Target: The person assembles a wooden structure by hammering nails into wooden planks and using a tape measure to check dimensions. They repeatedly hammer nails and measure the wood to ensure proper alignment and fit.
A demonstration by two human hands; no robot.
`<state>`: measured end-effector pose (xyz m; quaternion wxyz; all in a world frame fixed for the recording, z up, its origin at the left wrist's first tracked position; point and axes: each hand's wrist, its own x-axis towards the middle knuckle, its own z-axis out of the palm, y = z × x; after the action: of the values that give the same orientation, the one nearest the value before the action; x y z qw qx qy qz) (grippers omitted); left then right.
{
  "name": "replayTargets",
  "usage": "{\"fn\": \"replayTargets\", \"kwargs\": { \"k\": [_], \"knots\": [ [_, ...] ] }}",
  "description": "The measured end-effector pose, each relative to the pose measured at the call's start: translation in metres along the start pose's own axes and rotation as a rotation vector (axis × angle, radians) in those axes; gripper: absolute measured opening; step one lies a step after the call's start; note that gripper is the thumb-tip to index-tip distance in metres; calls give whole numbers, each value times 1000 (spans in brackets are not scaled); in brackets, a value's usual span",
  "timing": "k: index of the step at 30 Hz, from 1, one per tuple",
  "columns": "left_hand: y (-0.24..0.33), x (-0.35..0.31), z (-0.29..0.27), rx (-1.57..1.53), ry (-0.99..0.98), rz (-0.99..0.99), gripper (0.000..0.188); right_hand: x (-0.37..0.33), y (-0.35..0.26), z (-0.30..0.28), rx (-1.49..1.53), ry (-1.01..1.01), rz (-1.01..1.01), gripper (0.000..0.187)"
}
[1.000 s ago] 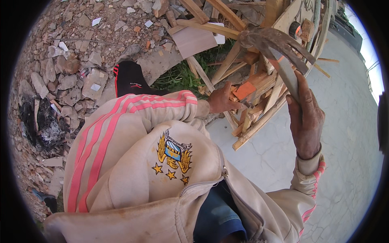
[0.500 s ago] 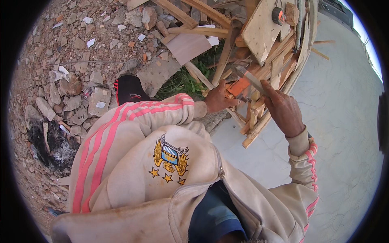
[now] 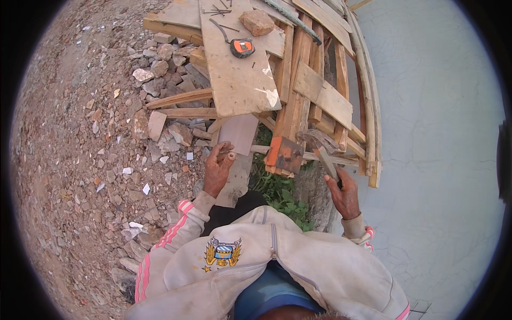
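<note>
My right hand (image 3: 344, 193) is wrapped round the handle of a claw hammer (image 3: 326, 162). The hammer's metal head lies just right of an orange, rust-stained block (image 3: 286, 156) at the near end of the timbers; whether they touch I cannot tell. My left hand (image 3: 217, 169) is raised left of that block, apart from the wood. Its fingers are curled together, and anything small between them cannot be made out. Beyond the hands, a worn board (image 3: 234, 80) bears an orange and black tape measure (image 3: 242, 48), a broken brick piece (image 3: 256, 23) and several loose nails (image 3: 219, 10).
Long wooden planks (image 3: 301, 101) are stacked ahead, with a short board (image 3: 323, 93) across them. Rubble (image 3: 106, 154) covers the ground at left. Green weeds (image 3: 282, 197) grow below the stack. A smooth grey surface (image 3: 426, 122) runs along the right.
My left hand has come away from the wood beside the orange block and moved left. My right hand still grips the hammer, now lower. The view has shifted, showing more of the board.
</note>
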<state>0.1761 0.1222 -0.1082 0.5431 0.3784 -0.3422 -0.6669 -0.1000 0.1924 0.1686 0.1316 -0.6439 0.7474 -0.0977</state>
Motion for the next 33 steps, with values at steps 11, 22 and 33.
{"fn": "replayTargets", "kwargs": {
  "k": [11,22,33],
  "knots": [
    [165,87,18,375,289,512,30,50,168,10,31,530,122,39],
    [77,61,185,1091,-124,574,35,209,277,25,-228,354,-92,40],
    [119,71,220,811,7,470,27,255,297,27,-126,386,-302,42]
  ]
}}
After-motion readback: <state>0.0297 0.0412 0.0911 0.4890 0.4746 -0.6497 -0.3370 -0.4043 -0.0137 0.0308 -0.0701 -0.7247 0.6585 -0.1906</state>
